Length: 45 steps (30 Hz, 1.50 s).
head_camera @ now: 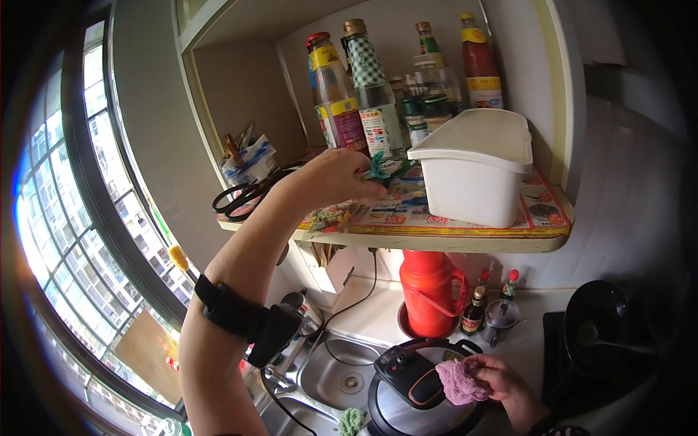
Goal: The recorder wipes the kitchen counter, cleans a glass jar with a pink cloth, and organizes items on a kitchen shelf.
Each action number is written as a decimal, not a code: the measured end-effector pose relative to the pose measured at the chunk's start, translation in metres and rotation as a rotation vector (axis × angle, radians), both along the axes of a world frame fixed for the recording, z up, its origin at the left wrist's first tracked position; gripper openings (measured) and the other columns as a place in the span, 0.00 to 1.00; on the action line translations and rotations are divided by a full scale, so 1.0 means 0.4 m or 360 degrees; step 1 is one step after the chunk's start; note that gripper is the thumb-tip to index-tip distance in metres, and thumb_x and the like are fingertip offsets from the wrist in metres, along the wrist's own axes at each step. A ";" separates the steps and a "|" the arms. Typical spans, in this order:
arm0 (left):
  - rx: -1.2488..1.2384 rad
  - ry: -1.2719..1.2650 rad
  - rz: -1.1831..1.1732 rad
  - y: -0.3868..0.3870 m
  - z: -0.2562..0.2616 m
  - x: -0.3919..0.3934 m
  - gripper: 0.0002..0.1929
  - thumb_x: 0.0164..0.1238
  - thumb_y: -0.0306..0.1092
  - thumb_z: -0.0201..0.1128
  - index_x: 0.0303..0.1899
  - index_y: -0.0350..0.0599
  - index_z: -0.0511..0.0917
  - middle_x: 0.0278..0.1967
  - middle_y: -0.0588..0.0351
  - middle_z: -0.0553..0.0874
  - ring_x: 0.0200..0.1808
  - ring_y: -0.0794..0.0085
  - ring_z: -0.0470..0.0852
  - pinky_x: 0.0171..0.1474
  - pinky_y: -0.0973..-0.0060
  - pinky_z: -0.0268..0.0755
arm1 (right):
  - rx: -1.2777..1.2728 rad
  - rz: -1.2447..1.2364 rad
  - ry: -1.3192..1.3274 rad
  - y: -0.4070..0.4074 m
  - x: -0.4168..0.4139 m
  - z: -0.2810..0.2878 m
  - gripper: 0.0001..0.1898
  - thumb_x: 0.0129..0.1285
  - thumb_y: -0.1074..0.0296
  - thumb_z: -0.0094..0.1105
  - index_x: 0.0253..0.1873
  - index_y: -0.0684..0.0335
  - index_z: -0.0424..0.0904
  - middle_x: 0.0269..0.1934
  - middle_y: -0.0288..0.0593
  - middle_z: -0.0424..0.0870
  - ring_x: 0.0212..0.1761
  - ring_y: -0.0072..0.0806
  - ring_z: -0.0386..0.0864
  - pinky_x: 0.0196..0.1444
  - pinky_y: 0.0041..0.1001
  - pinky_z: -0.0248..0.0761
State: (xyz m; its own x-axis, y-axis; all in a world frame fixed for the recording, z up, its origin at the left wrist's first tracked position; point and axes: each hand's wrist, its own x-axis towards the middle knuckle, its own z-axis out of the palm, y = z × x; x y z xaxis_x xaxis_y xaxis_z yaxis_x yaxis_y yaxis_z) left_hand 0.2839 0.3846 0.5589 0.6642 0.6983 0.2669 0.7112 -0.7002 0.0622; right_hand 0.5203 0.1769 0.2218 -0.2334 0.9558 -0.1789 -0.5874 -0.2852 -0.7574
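Observation:
My left hand [343,177] reaches onto a cupboard shelf [403,240] lined with printed paper. Its fingers are at a small teal plastic item [380,166]; whether they grip it is hard to tell. Glass bottles [376,103] stand just behind that hand, and a white lidded plastic box [471,174] sits to its right. Under the wrist lies a patterned plastic packet [330,218]. Lower down, my right hand [493,376] holds a crumpled pink cloth [462,382] above the lid of an electric pressure cooker [431,417].
Black-handled scissors [240,200] lie at the shelf's left end. Below the shelf are a red thermos [428,294], small sauce bottles [473,310], a moka pot [500,319] and a steel sink [341,376] with a green cloth [351,421]. A black wok [594,327] is at right, windows at left.

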 end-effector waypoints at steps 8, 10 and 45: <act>0.0373 0.0121 -0.0070 0.047 -0.011 0.007 0.16 0.53 0.41 0.62 0.34 0.34 0.78 0.28 0.41 0.82 0.32 0.57 0.82 0.39 0.66 0.72 | 0.0008 -0.0025 -0.0018 0.002 0.007 -0.011 0.11 0.65 0.72 0.51 0.50 0.67 0.71 0.39 0.40 0.78 0.36 0.22 0.78 0.36 0.20 0.73; 0.0561 0.0108 -0.0005 0.050 -0.014 0.009 0.14 0.53 0.40 0.60 0.33 0.37 0.78 0.31 0.41 0.82 0.36 0.51 0.81 0.42 0.61 0.74 | 0.0006 -0.0030 -0.0017 0.002 0.008 -0.010 0.11 0.64 0.72 0.51 0.50 0.67 0.72 0.39 0.40 0.78 0.36 0.22 0.78 0.36 0.20 0.73; 0.0341 -0.0353 0.0097 -0.128 -0.016 -0.179 0.10 0.56 0.33 0.63 0.32 0.34 0.79 0.22 0.46 0.80 0.24 0.62 0.80 0.31 0.69 0.71 | -0.0015 0.0060 -0.0074 0.005 -0.018 -0.022 0.13 0.63 0.76 0.48 0.53 0.66 0.69 0.43 0.42 0.76 0.41 0.26 0.77 0.43 0.25 0.73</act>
